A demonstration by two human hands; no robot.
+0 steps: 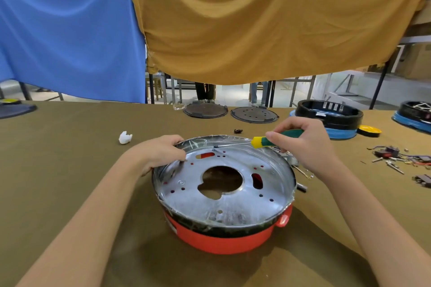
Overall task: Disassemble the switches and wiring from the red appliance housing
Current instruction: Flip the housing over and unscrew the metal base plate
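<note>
Both hands on the job. Red appliance housing [224, 240] sits on the olive table cloth [70, 170] right before me, its silver metal plate [224, 207] facing up. My left hand [161, 150] curls over the plate's far-left rim. My right hand [305, 144] grips the green-and-yellow screwdriver [261, 142], its shaft lying level, tip at the plate's far edge. Loose wiring and switches [396, 158] lie to the right, apart.

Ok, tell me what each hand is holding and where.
The right hand grips the screwdriver by its green and yellow handle. The left hand holds the red appliance housing by the far-left rim of its metal plate.
</note>
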